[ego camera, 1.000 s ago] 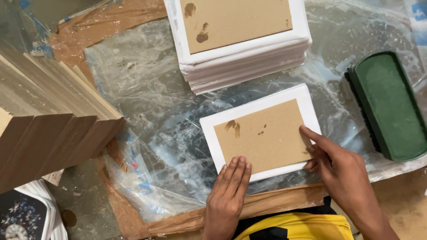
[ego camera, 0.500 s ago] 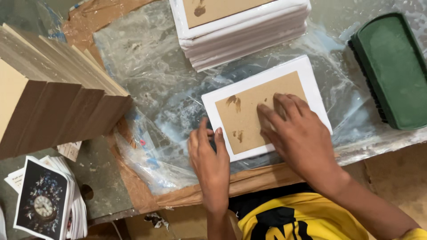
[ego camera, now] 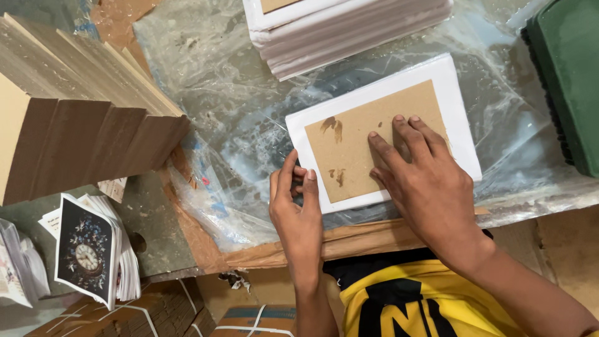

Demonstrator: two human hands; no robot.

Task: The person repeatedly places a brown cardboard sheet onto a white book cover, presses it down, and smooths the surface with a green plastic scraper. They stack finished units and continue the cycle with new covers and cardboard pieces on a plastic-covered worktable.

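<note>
A white sheet with a brown cardboard panel (ego camera: 365, 140) glued on its middle lies on clear plastic film (ego camera: 231, 118) over the table. My right hand (ego camera: 421, 178) lies flat on the brown panel with fingers spread, pressing down. My left hand (ego camera: 298, 206) touches the sheet's near left edge, thumb and fingers pinched at the white border. Brown smears mark the panel near its left side.
A stack of similar white-edged boards (ego camera: 349, 25) sits at the back. A dark green rectangular block (ego camera: 564, 75) lies at the right. Fanned brown boards (ego camera: 81, 131) stand at the left. Printed cards with a clock picture (ego camera: 87, 249) lie at the lower left.
My right hand stays flat on the panel and has slid slightly toward its right part. My left hand has curled from flat onto the sheet's left edge. The view has shifted.
</note>
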